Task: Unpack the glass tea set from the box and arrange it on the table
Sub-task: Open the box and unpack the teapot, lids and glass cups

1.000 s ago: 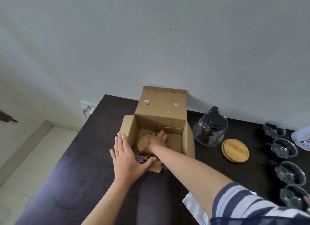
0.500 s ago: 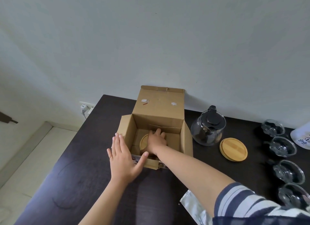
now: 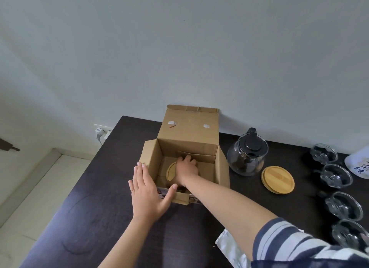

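Glass tea set pieces are partly out on the dark surface (image 3: 103,223) and partly still in the cardboard box (image 3: 151,157), which stands open near the far edge with its lid flap upright against the wall.

Going left to right: the left hand (image 3: 148,191) lies flat against the box's near left corner, fingers (image 3: 140,171) straight and together, thumb spread along the near wall, holding nothing. 1 second ago it sat the same way; it has barely shifted.

Inside the box, the right hand (image 3: 186,168) reaches down over a round bamboo lid (image 3: 170,170), of which only the left rim shows. The fingers are curled downward near the far wall, but whether they actually grip the lid or whatever sits under it is hidden by the hand itself. Compared with 1 second ago, the hand has pushed slightly deeper toward the far wall and covers more of the lid.

Right of the box stands a glass teapot (image 3: 247,155) with a black lid, and just in front of it a second bamboo lid (image 3: 278,179) lies flat. Along the right edge, 4 glass cups (image 3: 336,175) sit in a row running from far to near. All of these are unchanged. At the near edge a silvery bag (image 3: 229,249) lies beneath the striped sleeve (image 3: 299,245).
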Motion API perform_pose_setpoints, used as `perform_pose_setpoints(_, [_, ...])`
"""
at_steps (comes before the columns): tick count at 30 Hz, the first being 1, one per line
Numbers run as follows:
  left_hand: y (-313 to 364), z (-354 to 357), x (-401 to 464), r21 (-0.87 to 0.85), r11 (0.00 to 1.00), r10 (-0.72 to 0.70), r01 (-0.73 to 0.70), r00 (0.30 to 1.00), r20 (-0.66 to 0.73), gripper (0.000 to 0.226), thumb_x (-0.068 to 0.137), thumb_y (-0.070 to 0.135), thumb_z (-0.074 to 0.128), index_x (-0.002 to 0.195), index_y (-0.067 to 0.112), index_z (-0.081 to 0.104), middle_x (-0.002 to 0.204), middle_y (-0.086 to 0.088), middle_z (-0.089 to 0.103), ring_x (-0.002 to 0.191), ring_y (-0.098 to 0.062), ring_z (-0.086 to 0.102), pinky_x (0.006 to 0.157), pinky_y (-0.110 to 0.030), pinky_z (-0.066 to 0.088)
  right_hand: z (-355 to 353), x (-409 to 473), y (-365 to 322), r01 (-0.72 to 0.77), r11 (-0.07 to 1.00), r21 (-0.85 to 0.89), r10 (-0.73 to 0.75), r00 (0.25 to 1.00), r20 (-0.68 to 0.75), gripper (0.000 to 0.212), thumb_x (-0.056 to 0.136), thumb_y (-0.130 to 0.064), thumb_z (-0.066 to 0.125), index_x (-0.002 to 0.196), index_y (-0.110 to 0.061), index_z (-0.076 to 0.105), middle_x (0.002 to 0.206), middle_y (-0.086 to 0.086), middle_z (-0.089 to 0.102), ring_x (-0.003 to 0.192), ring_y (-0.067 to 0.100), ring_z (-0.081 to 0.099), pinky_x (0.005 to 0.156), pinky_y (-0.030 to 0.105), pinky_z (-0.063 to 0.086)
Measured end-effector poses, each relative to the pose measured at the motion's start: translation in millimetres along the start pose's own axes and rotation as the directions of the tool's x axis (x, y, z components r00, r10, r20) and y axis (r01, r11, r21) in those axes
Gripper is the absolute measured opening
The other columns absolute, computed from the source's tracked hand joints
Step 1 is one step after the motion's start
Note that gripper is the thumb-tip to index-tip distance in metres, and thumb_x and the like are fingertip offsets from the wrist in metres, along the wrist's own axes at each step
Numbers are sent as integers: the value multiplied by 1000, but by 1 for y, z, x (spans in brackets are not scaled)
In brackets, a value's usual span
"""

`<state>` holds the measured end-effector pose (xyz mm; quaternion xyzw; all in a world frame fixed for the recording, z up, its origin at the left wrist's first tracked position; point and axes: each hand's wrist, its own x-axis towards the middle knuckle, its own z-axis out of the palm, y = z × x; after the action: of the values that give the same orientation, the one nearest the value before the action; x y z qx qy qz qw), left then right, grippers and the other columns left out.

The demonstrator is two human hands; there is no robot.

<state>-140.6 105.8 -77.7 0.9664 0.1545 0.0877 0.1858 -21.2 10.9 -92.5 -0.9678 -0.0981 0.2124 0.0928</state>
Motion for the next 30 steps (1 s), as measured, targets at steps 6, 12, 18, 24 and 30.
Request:
perform_pose_setpoints(6, [2, 0, 0, -5, 1000, -5, 5, 1000, -5, 116, 70, 87, 25, 147, 0, 15, 156, -18, 15, 145, -31, 8, 113, -51, 10, -27, -14, 14, -95, 977, 193, 83, 994, 69, 105, 66, -62, 75, 144, -13, 26, 145, 17, 30, 131, 38, 36, 95, 41, 44])
perform_pose_setpoints(12, [3, -4, -1, 29, 1000, 8, -8, 1000, 20, 120, 67, 89, 27, 147, -1, 16, 155, -19, 16, 145, -33, 10, 112, -55, 14, -71, -49, 29, -26, 951, 310, 7, 998, 62, 119, 57, -76, 70, 147, -13, 25, 150, 15, 27, 134, 35, 36, 102, 47, 42])
perform_pose_setpoints(18, [5, -12, 1, 111, 994, -3, -6, 997, 80, 128, 61, 95, 17, 147, 0, 15, 156, -17, 14, 145, -32, 7, 111, -60, 6, -114, -86, 56, 5, 925, 380, 18, 998, -55, 119, 55, -77, 71, 146, -14, 27, 146, 9, 36, 129, 28, 42, 98, 42, 46])
perform_pose_setpoints(24, [26, -25, 2, 107, 994, 10, -13, 999, 31, 125, 62, 92, 16, 145, -1, 20, 155, -17, 18, 145, -29, 8, 110, -62, -4, -127, -127, 117, -108, 922, 371, 151, 985, -88, 117, 57, -75, 72, 145, -13, 27, 144, 12, 35, 129, 30, 41, 98, 41, 44])
perform_pose_setpoints(30, [79, -7, -11, 122, 976, 167, -181, 979, 113, 114, 69, 86, 12, 149, 5, 14, 157, -17, 7, 146, -30, 0, 112, -56, -6, -107, -164, 182, -308, 886, 347, 355, 932, -79, 115, 56, -73, 73, 145, -15, 28, 143, 14, 34, 128, 33, 42, 97, 40, 42])
